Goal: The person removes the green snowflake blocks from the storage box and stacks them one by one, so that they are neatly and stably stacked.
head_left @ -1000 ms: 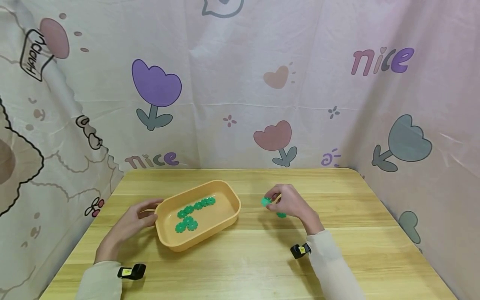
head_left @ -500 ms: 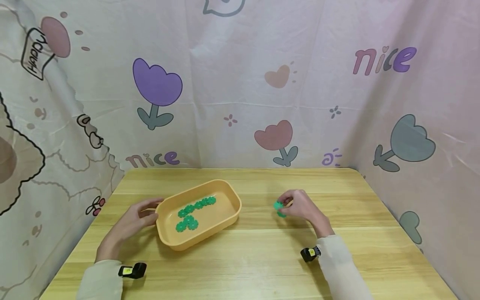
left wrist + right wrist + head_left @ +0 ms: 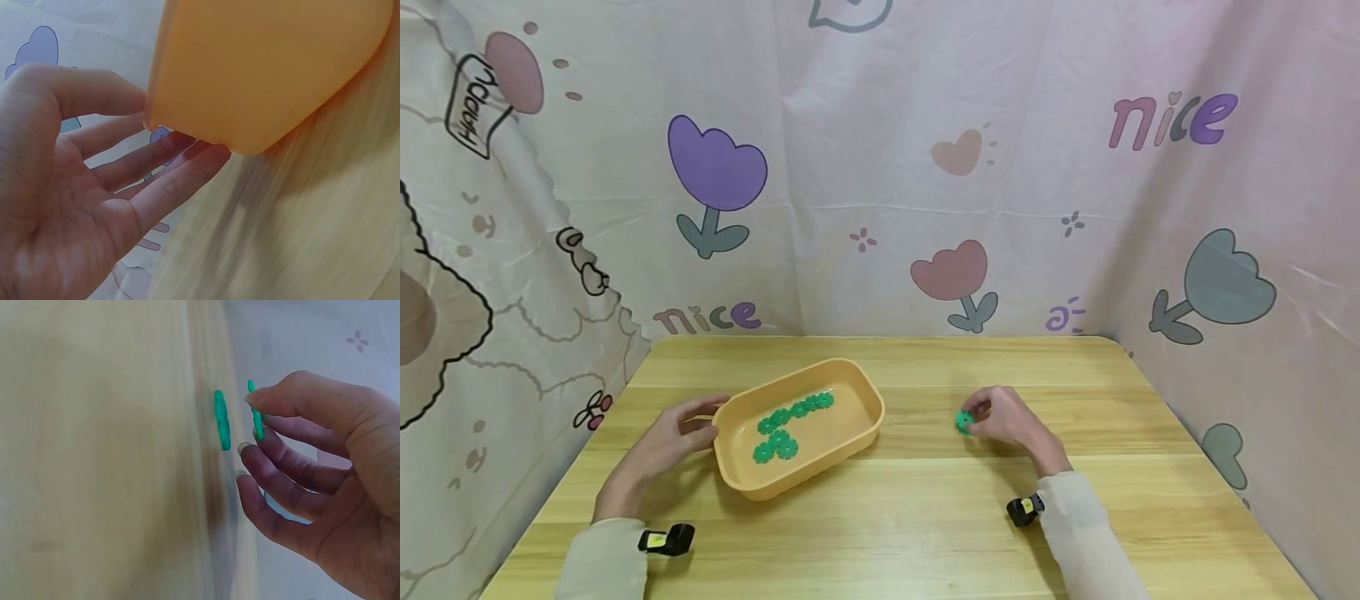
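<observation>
A shallow yellow-orange tray stands at the left of the table. My left hand holds its left end; in the left wrist view the thumb is at the rim and the fingers reach behind the wall. Several green discs with scalloped edges lie inside. To the right of the tray, my right hand pinches a similar green disc between thumb and forefinger. A second green disc is close by on the tabletop side; in the head view the two overlap and cannot be told apart.
The light wood table reaches back to a printed cloth hung behind it, and more cloth hangs at both sides. A small black camera is strapped to each wrist.
My right hand has moved rightward and slightly nearer, carrying its disc over to the other green disc on the table. The left hand and tray stay in place.
</observation>
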The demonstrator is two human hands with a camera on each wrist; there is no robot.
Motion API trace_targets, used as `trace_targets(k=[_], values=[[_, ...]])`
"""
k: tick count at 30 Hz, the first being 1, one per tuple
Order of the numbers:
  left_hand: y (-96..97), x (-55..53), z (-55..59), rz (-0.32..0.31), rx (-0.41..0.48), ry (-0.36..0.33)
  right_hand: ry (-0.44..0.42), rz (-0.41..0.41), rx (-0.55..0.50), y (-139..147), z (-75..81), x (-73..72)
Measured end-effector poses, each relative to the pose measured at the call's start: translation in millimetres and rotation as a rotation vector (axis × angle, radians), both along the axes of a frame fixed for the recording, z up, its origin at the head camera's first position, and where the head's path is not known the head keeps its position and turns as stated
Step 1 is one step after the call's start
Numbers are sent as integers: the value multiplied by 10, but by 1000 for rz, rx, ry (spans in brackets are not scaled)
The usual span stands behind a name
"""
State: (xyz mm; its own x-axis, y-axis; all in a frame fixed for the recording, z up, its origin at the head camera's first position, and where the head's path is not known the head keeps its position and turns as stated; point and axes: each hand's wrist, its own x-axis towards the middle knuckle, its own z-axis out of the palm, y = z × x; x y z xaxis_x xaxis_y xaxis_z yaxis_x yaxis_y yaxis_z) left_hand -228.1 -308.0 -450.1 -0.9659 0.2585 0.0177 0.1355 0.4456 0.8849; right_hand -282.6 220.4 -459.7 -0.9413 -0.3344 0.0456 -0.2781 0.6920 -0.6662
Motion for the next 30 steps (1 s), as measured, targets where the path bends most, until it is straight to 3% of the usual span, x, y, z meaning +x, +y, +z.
trace_targets(k=[30], values=[[14, 8, 17, -21, 13, 18, 59, 40, 105, -11, -75, -46]])
